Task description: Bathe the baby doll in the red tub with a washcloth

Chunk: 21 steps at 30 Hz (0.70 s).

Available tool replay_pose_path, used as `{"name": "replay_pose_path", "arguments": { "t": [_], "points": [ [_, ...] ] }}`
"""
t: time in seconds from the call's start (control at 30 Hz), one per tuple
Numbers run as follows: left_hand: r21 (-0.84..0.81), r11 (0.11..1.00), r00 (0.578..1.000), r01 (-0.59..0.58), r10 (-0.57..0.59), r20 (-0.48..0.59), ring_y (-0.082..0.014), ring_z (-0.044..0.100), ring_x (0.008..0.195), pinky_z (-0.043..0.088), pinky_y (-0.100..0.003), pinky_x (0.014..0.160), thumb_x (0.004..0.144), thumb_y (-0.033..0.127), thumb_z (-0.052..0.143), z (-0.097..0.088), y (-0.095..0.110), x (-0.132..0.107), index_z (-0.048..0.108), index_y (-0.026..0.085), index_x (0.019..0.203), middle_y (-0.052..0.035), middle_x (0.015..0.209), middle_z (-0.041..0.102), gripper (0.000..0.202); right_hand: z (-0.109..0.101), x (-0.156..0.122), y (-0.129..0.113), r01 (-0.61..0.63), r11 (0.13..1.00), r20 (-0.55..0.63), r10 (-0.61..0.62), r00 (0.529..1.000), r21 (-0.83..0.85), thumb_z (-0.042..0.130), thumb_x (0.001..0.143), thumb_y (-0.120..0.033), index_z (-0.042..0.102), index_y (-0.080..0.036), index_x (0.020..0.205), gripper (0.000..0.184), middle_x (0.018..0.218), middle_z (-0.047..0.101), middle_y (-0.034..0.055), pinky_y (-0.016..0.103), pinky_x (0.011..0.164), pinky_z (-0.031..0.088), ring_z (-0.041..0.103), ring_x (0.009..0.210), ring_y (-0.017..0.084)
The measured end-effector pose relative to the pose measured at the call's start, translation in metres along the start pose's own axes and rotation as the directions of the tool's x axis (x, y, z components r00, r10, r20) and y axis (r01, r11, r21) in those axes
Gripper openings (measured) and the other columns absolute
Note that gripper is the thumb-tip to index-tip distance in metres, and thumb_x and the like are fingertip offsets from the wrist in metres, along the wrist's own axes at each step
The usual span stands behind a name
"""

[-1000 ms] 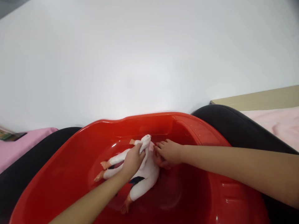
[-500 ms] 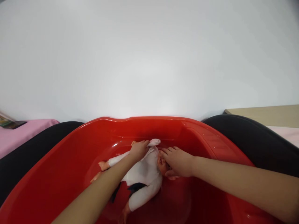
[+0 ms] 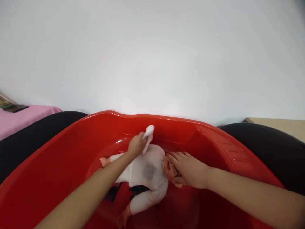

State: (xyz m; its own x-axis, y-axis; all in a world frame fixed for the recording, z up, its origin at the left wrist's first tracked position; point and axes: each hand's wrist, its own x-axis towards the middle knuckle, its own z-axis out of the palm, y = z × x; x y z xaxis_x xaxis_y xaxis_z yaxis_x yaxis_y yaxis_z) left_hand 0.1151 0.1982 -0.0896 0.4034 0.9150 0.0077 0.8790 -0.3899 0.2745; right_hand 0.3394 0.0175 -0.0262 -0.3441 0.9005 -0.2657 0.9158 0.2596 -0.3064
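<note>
A baby doll (image 3: 147, 170) with a white body lies on its back in a red baby bathtub (image 3: 59, 156), its head to the right. My left hand (image 3: 137, 146) is closed around a white cloth (image 3: 149, 132), held just above the doll's chest and its far shoulder. A grey patch shows on the chest. My right hand (image 3: 189, 168) lies over the top of the doll's head, fingers stretched across its forehead and thumb near the ear. Part of the doll's face and its crown are hidden under that palm.
Dark rounded shapes (image 3: 264, 149) flank the tub on both sides. On the left a pink cloth-covered surface (image 3: 35, 114) bears a dark flat object (image 3: 17, 108). A beige board (image 3: 281, 125) stands at the right. Behind the tub rises a white wall (image 3: 147, 57).
My left hand has lifted the white cloth up off the doll's upper chest and slightly left. My right hand stays on the doll's head. The view has shifted and tilted a little.
</note>
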Motion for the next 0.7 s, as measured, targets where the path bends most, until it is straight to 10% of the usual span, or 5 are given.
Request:
{"name": "replay_pose_path", "arguments": {
  "t": [0.13, 0.27, 0.7],
  "points": [
    [-0.039, 0.980, 0.978, -0.195, 0.198, 0.071, -0.0238, 0.072, 0.095, 0.046, -0.031, 0.076, 0.102, 0.044, 0.046, 0.018, 0.060, -0.010, 0.062, 0.025, 0.104, -0.0041, 0.104, 0.077, 0.025, 0.000, 0.000, -0.001, 0.033, 0.999, -0.021, -0.034, 0.999, -0.031, 0.076, 0.080, -0.047, 0.052, -0.010, 0.149, 0.082, 0.144, 0.059, 0.0217, 0.055, 0.113, 0.041, 0.056, 0.130, 0.040],
    [-0.009, 0.959, 0.951, -0.282, 0.281, 0.132, -0.0263, 0.074, 0.098, 0.049, -0.034, 0.081, 0.099, 0.034, 0.049, 0.030, 0.075, -0.009, 0.064, 0.022, 0.109, -0.0074, 0.106, 0.077, 0.021, 0.000, 0.001, -0.001, 0.019, 0.999, -0.023, -0.020, 1.000, -0.044, 0.077, 0.081, -0.047, 0.051, -0.009, 0.150, 0.083, 0.150, 0.055, 0.0235, 0.057, 0.117, 0.039, 0.053, 0.136, 0.041],
    [0.081, 0.996, 0.999, 0.026, -0.029, 0.030, -0.0325, 0.073, 0.100, 0.052, -0.041, 0.085, 0.104, 0.056, 0.036, 0.000, -0.026, 0.016, 0.065, 0.021, 0.108, -0.0132, 0.110, 0.077, 0.046, 0.004, 0.003, 0.000, -0.001, 1.000, 0.003, 0.001, 1.000, -0.022, 0.075, 0.082, -0.049, 0.046, -0.009, 0.155, 0.088, 0.157, 0.049, 0.0208, 0.056, 0.119, 0.035, 0.051, 0.138, 0.040]
  ]
}}
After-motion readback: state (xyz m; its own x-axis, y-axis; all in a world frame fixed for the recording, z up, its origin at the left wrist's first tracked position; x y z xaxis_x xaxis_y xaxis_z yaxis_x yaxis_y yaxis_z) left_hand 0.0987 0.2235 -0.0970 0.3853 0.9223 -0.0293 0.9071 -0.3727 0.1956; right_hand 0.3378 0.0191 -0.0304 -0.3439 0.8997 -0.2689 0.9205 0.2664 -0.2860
